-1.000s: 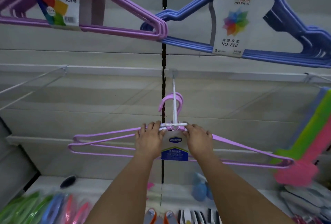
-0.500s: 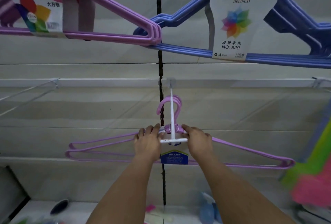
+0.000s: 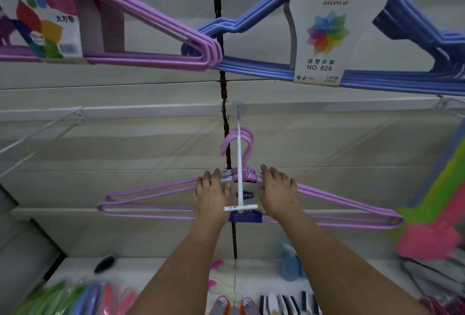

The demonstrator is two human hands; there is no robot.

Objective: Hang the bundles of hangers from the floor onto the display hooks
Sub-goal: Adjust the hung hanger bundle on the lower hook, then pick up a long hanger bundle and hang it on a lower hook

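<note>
A bundle of purple hangers (image 3: 151,190) with a white and blue label hangs in front of the shelf wall. Its curved hooks sit over a white display hook (image 3: 239,163), a long prong that sticks out toward me and ends in a crossbar. My left hand (image 3: 210,195) grips the bundle's left shoulder next to the neck. My right hand (image 3: 276,192) grips the right shoulder, also close to the neck. The label is partly hidden between my hands.
Above hang a purple hanger bundle (image 3: 151,25) with a "Hanger" card and a blue hanger bundle (image 3: 251,22) with a "NO: 829" card. Bare wire hooks (image 3: 42,128) stick out at left. Green and pink goods (image 3: 432,216) hang at right. Small goods lie on the bottom shelf (image 3: 156,272).
The bundle has slid back along the white prong toward the wall; the crossbar now lies in front of the label. Both hands moved with it.
</note>
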